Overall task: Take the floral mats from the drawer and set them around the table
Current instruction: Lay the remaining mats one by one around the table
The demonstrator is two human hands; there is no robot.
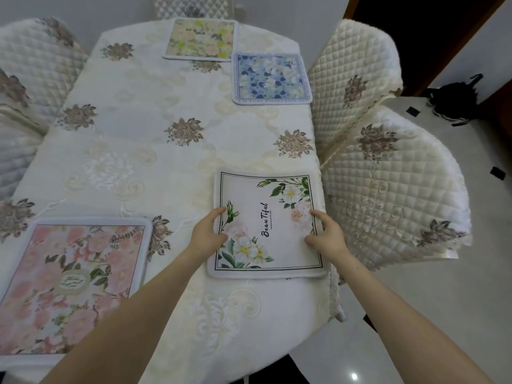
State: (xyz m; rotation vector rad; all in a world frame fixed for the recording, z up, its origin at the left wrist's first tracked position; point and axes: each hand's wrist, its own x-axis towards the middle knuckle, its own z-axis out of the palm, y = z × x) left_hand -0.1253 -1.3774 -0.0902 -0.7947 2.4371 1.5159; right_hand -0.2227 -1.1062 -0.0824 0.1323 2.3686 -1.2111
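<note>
Flat on the tablecloth point(166, 112), near the table's right edge, lay a white mat point(267, 225) with green-leaved white and pale pink flowers and the word "Beautiful" printed across its middle. The left hand point(206, 235) rested at the mat's left border, thumb on the printed face, fingers at the edge; whether they curled under it could not be told. The right hand point(325, 235) pressed on the mat's right side with relaxed, spread fingers lying on its surface. Three more mats sat on the same cloth: a pink floral mat point(74, 286) at the near left, a blue floral mat point(271, 77) farther along the right edge, and a yellow-green floral mat point(199, 40) at the far end, its corner just beside the blue one. Quilted cream chairs point(388, 195) with brown flower embroidery stood close around the table on both sides and behind the far end. A dark bag point(454, 99) lay on the pale floor off to the right.
</note>
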